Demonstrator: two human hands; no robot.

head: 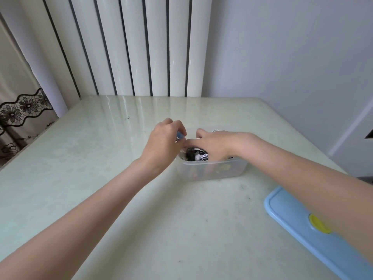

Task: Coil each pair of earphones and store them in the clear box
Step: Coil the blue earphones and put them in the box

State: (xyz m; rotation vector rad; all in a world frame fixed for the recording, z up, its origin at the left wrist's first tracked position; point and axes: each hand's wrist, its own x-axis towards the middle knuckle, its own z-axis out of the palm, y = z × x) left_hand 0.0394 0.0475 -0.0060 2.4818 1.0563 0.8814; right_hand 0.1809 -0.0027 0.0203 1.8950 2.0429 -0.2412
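Observation:
The clear box [214,170] stands on the table a little right of centre. Inside it lie coiled earphones [196,155], black and black-and-white striped. My left hand [163,144] hovers at the box's left rim with curled fingers that pinch a small blue thing [180,136]; what it is stays unclear. My right hand [212,144] reaches over the open top with its fingers down among the earphones; whether they grip anything is hidden.
A light blue lid [302,229] with a yellow button lies at the table's right front, partly under my right forearm. The pale green table [121,199] ends against white wall panels at the back. A lace curtain [22,110] hangs at the left.

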